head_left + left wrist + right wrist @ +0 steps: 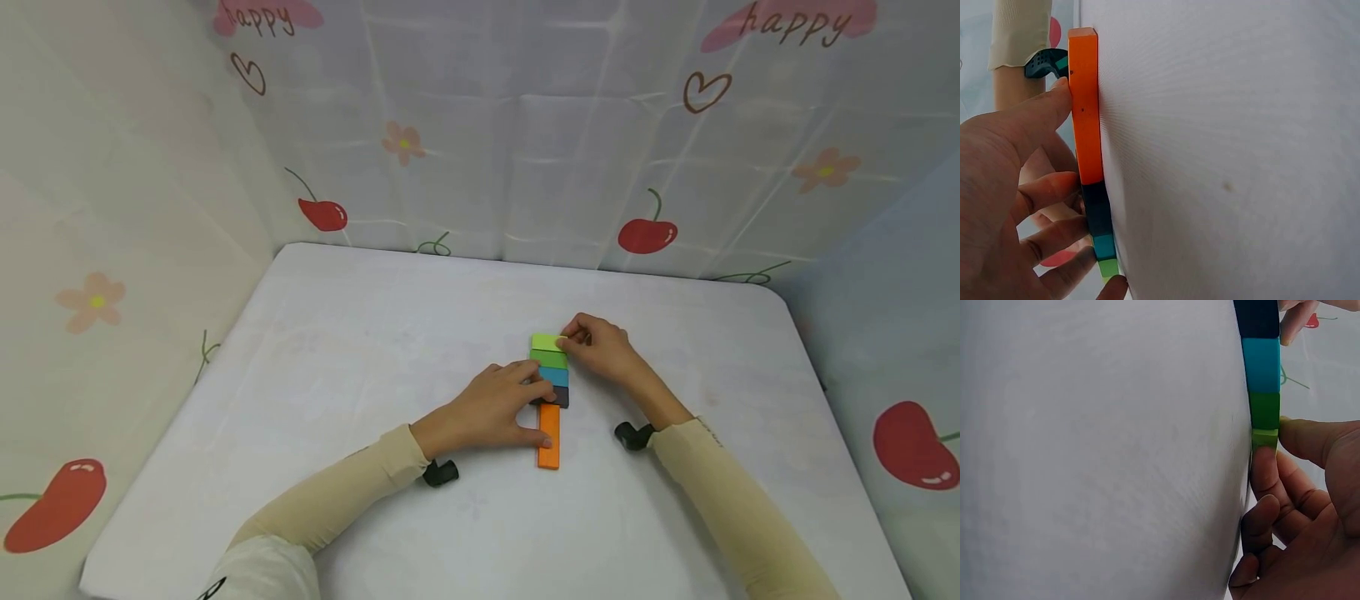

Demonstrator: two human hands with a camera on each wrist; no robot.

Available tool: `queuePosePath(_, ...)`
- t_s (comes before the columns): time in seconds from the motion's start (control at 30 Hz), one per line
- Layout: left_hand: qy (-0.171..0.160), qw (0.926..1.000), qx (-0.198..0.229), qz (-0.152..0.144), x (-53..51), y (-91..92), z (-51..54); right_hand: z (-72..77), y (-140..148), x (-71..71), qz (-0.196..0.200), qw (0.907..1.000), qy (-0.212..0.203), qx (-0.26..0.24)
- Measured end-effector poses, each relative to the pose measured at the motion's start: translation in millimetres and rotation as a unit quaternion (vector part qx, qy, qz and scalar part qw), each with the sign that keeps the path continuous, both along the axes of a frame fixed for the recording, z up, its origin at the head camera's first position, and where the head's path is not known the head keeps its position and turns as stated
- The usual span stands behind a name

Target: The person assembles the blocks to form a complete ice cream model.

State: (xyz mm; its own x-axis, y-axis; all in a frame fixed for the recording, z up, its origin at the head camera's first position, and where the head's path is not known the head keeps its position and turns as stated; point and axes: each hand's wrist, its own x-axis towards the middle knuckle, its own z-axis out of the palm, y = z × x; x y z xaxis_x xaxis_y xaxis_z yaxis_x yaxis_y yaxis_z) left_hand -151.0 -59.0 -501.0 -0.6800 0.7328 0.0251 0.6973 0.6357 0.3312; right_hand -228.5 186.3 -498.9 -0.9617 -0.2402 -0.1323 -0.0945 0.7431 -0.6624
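Note:
Four-sided flat blocks lie in a line on the white table: lime (pixel 543 342), green (pixel 551 359), blue (pixel 557 377) and dark navy (pixel 561 397) side by side, with an orange block (pixel 550 460) lengthwise at the near end. My left hand (pixel 483 408) spreads over the row from the left. Its thumb touches the orange block, and its fingers rest on the navy and blue ones. At the far right corner, my right hand (pixel 609 354) pinches the lime block between thumb and index finger. In the right wrist view, the thumb (pixel 1307 437) lies on the lime block's upper face.
The white table (pixel 360 333) has rounded corners and meets printed curtains (pixel 495 167) at the back and sides. Black wrist devices (pixel 441 473) hang below both forearms, close to the tabletop.

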Motion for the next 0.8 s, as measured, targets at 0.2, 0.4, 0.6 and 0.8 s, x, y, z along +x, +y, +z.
queuePosePath(0.2,-0.002,1.0000,-0.002,-0.002,0.4,0.1,0.4,-0.4,-0.3,0.7,0.002,1.0000,-0.002,0.001)
queuePosePath(0.4,-0.003,1.0000,-0.001,-0.001,0.3,0.0,0.2,0.2,-0.5,1.4,0.004,0.9999,-0.002,0.010)
queuePosePath(0.6,-0.005,0.9999,-0.013,-0.002,-0.4,-0.3,1.1,4.7,-0.6,1.6,0.022,0.9992,0.014,0.029)
queuePosePath(0.8,-0.005,0.9998,-0.018,-0.001,-0.8,0.0,3.6,14.2,5.7,10.5,0.022,0.9985,0.035,0.036)
